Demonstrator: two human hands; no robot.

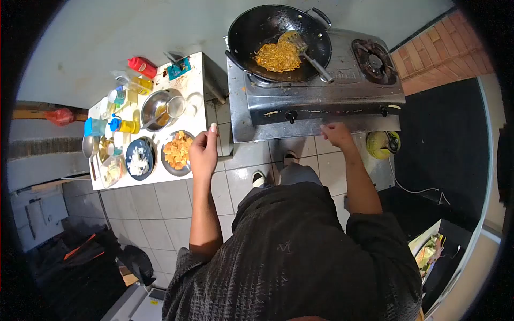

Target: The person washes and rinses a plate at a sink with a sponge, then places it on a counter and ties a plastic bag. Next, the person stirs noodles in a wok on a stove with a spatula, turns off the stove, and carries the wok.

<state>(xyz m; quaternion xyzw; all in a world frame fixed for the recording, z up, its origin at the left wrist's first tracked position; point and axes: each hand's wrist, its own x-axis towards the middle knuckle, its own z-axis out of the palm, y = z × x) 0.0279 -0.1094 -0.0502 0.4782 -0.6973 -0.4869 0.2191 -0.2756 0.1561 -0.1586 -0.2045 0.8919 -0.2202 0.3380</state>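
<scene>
My left hand [204, 152] is closed with the thumb pointing up, just right of a plate of orange-brown cut pieces [177, 152]. Anything inside its curled fingers is hidden. In front of the stove's near edge, my right hand [337, 135] has its fingers bent together, and its palm is out of sight. A black wok [243, 40] sits on the left burner of the gas stove [342, 88]. Browned, shredded-looking food [277, 57] lies in it. A metal spatula [317, 65] rests in the wok, its handle over the right rim, touched by neither hand.
The white side table [190, 71] holds a metal bowl with a strainer [174, 107], a dark plate of white pieces [140, 162], a red squeeze bottle [142, 67] and several oil bottles. A bare burner [375, 61] is at right. A yellow-green container [381, 145] stands below it.
</scene>
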